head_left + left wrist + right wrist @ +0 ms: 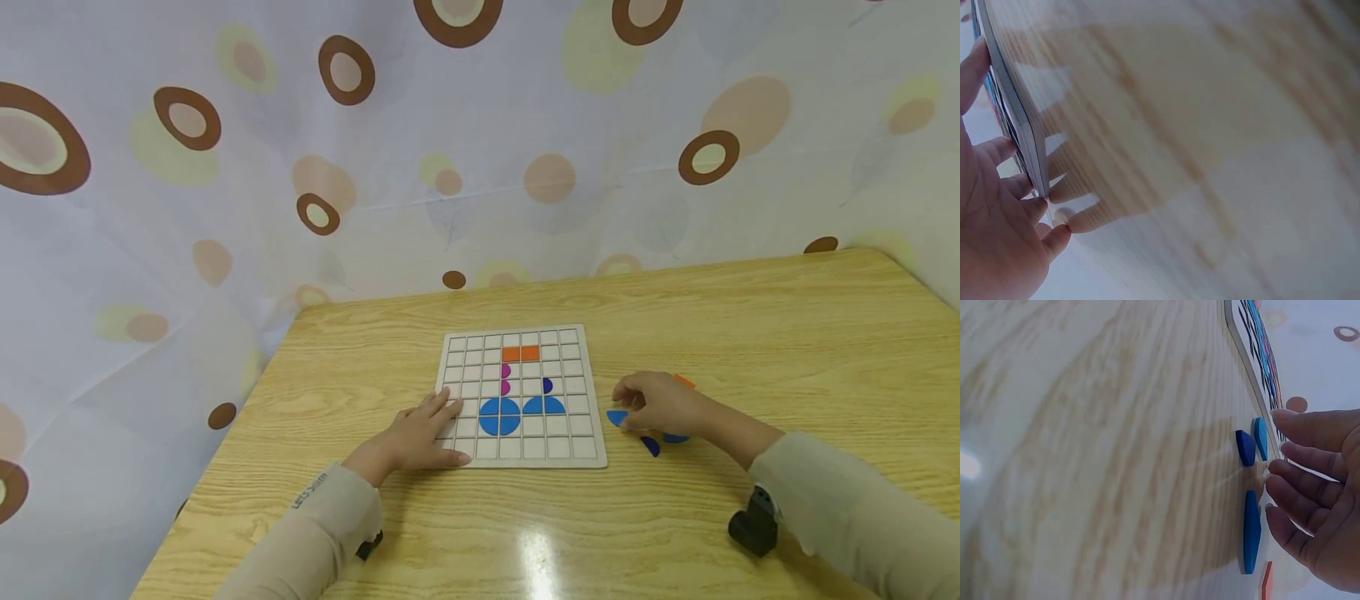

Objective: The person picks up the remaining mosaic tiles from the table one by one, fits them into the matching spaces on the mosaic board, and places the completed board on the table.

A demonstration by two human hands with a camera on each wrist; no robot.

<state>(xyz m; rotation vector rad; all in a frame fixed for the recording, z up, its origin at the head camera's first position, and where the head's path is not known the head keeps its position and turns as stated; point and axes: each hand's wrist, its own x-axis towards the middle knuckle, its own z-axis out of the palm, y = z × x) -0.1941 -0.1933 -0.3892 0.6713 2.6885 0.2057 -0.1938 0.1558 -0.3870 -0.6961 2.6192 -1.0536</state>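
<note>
Spread along the left edge and near corner of the white gridded board, my left hand rests with its fingers extended, touching the rim and gripping nothing. My right hand hangs over the loose pieces to the right of the board, fingers loosely bent and apart, with nothing pinched between them that I can see. These pieces look thin, stiff and light, probably wood or plastic, so I expect little risk of breaking one; the smooth faces might slide under a fingertip, and lying flat they give little edge to catch. I would take each by its rim, thumb on one side and forefinger on the other, perhaps pressing a corner to tip it up first. Nearest my right fingertips is the light-blue piece, just beside the board's right edge; whether a finger touches it I cannot tell. Closer to me on the desk lies the dark-blue piece, the mid-blue piece sits partly under my palm, and the orange piece peeks out beyond the back of that hand. All four are well apart from my left hand, with the board between.
</note>
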